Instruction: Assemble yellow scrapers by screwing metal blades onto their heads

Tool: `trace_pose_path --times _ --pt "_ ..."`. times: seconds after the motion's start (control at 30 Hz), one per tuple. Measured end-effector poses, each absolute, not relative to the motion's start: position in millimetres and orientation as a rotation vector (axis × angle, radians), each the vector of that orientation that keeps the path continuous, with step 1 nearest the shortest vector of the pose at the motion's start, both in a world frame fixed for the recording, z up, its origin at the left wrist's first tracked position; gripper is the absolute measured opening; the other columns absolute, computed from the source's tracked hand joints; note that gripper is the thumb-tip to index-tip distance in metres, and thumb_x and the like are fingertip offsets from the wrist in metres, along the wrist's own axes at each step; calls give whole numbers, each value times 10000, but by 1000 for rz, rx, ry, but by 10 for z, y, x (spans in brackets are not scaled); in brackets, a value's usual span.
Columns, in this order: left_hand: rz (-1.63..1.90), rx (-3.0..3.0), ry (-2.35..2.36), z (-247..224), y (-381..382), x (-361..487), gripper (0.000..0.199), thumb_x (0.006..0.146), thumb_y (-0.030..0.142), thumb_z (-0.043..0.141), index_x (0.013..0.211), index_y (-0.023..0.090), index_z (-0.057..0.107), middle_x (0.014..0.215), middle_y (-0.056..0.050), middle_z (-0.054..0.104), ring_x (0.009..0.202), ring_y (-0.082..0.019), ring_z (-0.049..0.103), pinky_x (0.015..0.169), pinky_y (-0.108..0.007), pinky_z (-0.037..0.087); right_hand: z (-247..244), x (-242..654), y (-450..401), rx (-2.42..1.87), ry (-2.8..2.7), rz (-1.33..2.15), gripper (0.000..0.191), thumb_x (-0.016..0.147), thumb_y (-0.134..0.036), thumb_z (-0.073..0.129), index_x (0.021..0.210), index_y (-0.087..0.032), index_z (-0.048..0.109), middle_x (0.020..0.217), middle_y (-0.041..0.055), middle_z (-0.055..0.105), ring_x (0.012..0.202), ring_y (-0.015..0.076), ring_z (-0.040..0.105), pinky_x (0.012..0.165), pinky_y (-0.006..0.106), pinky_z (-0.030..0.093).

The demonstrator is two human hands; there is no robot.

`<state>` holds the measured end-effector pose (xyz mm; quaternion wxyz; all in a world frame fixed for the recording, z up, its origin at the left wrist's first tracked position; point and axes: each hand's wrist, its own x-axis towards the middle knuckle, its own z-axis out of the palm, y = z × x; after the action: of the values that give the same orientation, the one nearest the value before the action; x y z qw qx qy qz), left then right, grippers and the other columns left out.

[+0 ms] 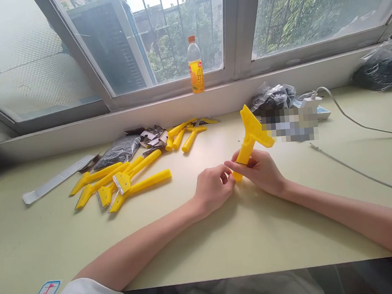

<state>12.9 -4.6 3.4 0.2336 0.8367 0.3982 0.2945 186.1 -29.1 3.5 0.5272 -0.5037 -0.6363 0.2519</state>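
Observation:
My right hand (266, 171) is wrapped round the handle of a yellow scraper (253, 127), which stands tilted with its wide head up. No metal blade shows on that head from this side. Close against the lower end of the handle is my left hand (215, 188), its thumb and fingers pinched together. Whatever lies between those fingertips is hidden or too small to make out. To the left, several yellow scrapers with metal blades (122, 181) lie in a loose pile on the table. Farther back rest more yellow scraper handles (190, 138).
Near the window lie a bag of dark pieces (120, 150) and black printed cards (153, 136). A white strip (60, 179) lies at left. An orange drink bottle (196, 71) stands on the sill. Plastic bags, a charger (311, 105) and cables (361, 166) occupy the right side.

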Motion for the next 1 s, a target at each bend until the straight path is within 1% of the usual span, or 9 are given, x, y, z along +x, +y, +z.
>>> trace_pose_path --times 0.1,0.17,0.3,0.47,0.6,0.73,0.9,1.0 --pt "828 2196 1034 54 -54 108 155 878 247 565 874 197 711 765 13 712 565 -101 537 591 -239 404 82 1882 -264 -1221 -1429 609 373 822 -578 717 791 -220 617 735 12 591 617 144 501 553 304 427" --pt "838 2174 1005 60 -57 105 181 888 253 558 897 196 729 783 6 721 550 -94 519 582 -236 404 105 1895 -259 -1226 -1406 640 379 826 -578 713 778 -217 612 737 12 579 626 143 489 558 303 412" --pt "866 2189 976 57 -58 108 172 879 227 563 899 192 730 784 9 723 534 -83 480 578 -233 403 118 1899 -269 -1206 -1403 712 375 838 -564 708 766 -211 604 706 0 540 616 133 459 560 298 379" --pt "881 2215 951 53 -77 101 148 887 235 577 916 207 720 811 27 728 524 -74 456 571 -236 412 104 1924 -247 -1201 -1390 701 380 843 -557 708 760 -203 597 705 -2 533 625 131 457 577 294 375" --pt "908 2283 910 40 -102 106 132 889 251 602 939 215 719 855 27 744 557 -83 481 617 -250 443 85 1967 -211 -1214 -1363 681 371 842 -542 716 774 -196 600 687 -12 526 628 127 457 593 292 375" --pt "897 2252 900 37 -94 110 125 890 259 614 921 215 727 875 17 752 609 -97 522 660 -260 463 84 1972 -197 -1220 -1379 709 363 853 -526 709 762 -195 593 705 -12 541 639 127 470 614 293 385" --pt "733 1998 923 63 -36 88 148 865 312 648 912 196 727 881 1 750 594 -85 530 580 -233 434 91 1937 -217 -1246 -1398 715 353 843 -521 720 769 -199 596 728 -9 568 643 129 486 616 298 394" --pt "685 1928 907 67 2 72 175 833 332 684 905 178 725 861 -21 749 617 -89 542 562 -216 415 93 1921 -244 -1247 -1416 729 349 834 -526 728 787 -201 611 724 -12 560 636 128 485 597 298 389"
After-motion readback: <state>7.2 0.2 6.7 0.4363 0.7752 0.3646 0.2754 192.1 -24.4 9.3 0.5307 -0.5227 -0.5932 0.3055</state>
